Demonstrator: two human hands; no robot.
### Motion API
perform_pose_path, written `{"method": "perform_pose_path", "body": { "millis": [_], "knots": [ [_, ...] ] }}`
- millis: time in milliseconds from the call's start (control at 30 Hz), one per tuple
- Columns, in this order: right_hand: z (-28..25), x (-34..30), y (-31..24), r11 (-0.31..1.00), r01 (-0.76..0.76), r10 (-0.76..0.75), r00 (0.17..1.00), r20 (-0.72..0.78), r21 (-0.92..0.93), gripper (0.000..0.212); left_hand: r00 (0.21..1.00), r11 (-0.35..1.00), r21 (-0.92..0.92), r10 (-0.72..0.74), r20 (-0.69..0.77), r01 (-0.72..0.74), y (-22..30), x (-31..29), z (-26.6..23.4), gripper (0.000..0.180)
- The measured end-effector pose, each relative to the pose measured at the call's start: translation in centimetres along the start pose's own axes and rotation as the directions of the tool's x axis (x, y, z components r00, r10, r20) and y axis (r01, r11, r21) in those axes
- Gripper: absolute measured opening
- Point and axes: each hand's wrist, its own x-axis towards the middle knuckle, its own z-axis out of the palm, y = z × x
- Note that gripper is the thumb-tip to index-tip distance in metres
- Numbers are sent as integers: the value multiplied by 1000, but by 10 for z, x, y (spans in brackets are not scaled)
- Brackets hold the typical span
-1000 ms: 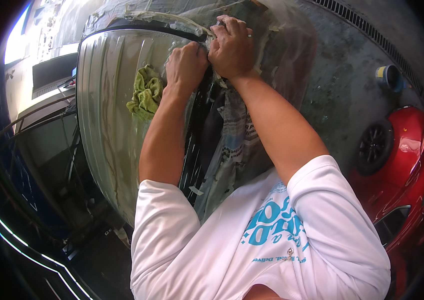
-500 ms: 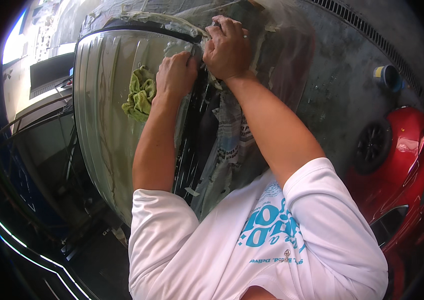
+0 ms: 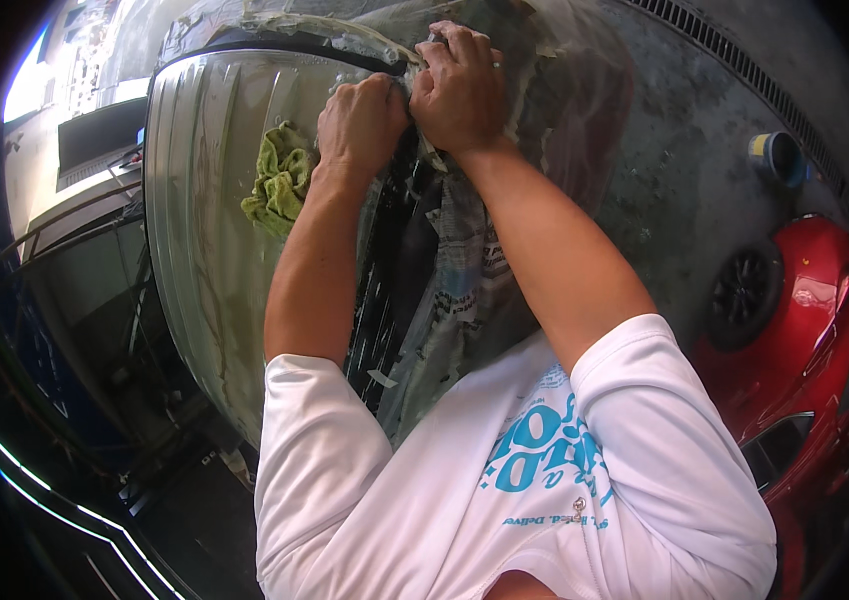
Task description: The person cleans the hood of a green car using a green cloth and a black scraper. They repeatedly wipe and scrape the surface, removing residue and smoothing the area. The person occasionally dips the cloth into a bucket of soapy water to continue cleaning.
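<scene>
A pale, ribbed car roof [image 3: 199,150] lies before me, wet in places. My left hand [image 3: 359,122] is at its far right corner, fingers curled in and pressed down; whatever they hold is hidden under them. Close beside it, my right hand [image 3: 461,95] is bent over the masked edge, fingers closed, with their grip hidden too. Between the roof and the masking runs a glossy black trim strip [image 3: 380,285], spotted with water. Left of my left forearm a crumpled green cloth [image 3: 282,182] rests on the roof.
Printed newspaper [image 3: 462,255] and clear masking film [image 3: 584,120] cover the car's side. At the right, a blue bucket [image 3: 782,160] stands on the grey floor near a drain grate [image 3: 744,75]. A red car [image 3: 814,290] is parked nearer. Metal framing [image 3: 74,225] stands left.
My left hand has slid forward and slightly right along the roof edge, nearer my right hand. My right hand stays almost in place. The view has shifted slightly.
</scene>
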Motion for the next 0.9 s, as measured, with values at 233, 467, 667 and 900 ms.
{"method": "perform_pose_path", "body": {
  "millis": [233,467,667,900],
  "knots": [
    [-3,4,1,999,3,-3,1000,-12,-37,30,1000,999,31,9,7,-9,-7,-5,4,29],
    [-3,4,3,1000,8,-8,1000,7,-15,25,1000,999,38,2,-8,-2,-11,-13,9,27],
    [3,7,6,1000,22,-22,999,-26,-14,22,998,999,18,41,-43,-41,-6,2,8,26],
    [2,1,4,1000,9,-9,1000,-12,14,24,999,999,22,33,16,-33,-15,-15,4,27]
  ]
}}
